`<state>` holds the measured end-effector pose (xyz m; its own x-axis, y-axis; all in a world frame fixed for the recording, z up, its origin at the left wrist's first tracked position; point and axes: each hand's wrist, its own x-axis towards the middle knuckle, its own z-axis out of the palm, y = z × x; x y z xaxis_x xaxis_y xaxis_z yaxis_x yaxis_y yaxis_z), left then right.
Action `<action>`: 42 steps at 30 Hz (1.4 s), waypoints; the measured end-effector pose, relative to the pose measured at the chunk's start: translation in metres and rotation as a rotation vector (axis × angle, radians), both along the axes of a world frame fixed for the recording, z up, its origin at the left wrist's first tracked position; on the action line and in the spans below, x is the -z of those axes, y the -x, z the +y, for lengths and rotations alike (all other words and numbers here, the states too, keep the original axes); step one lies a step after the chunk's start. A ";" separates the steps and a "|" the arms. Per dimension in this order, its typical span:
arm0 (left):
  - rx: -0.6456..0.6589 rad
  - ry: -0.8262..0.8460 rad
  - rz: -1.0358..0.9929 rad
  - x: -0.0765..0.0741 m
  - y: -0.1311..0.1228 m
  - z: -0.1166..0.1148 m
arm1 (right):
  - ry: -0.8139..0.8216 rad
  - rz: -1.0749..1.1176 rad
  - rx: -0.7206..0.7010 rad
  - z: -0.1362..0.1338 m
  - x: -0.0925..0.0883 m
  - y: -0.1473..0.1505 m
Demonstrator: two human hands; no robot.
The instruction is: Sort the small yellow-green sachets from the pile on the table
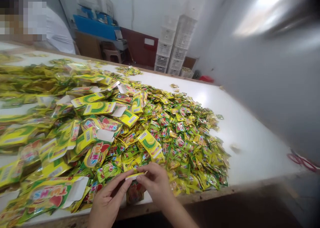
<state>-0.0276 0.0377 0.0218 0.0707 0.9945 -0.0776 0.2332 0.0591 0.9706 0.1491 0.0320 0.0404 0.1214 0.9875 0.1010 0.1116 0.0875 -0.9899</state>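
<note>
At the table's near edge, my left hand point(108, 196) and my right hand point(158, 184) are closed on a small yellow candy box point(134, 176), one at each end. The box's top edge faces me, and my fingers hide part of it. Just beyond my hands, another yellow candy box point(150, 143) lies on a heap of small green and yellow candy packets point(180, 126). To the left, printed candy boxes are piled up, several with white flaps standing out; one large box point(50, 194) lies beside my left hand.
The white tabletop point(247, 138) shows to the right, where red-handled scissors point(303, 161) lie near the edge. Behind the table stand stacked white crates point(175, 51), a stool point(112, 53) and a blue-topped table point(96, 26). A person in white point(58, 31) is at the far left.
</note>
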 end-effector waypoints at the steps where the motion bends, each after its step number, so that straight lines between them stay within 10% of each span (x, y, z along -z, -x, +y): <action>1: -0.006 0.001 0.000 -0.001 -0.001 0.001 | 0.010 0.006 0.013 0.000 0.003 0.000; 14: 0.323 -0.461 0.293 0.005 0.023 -0.007 | -0.353 -0.266 -0.102 -0.036 0.003 -0.009; 23: 0.044 -0.178 0.090 0.007 0.006 -0.025 | -0.226 -0.235 -0.095 -0.038 -0.003 -0.005; 32: 0.259 -0.543 0.233 0.009 0.008 -0.013 | -0.274 -0.277 -0.082 -0.022 -0.004 -0.015; 42: 0.270 -0.559 0.221 0.018 0.006 -0.013 | -0.321 -0.253 -0.021 -0.027 0.006 -0.009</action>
<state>-0.0334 0.0247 0.0037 0.3650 0.8388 0.4039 0.3670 -0.5283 0.7656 0.1580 0.0052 0.0341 0.0334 0.9030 0.4284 0.3435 0.3921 -0.8534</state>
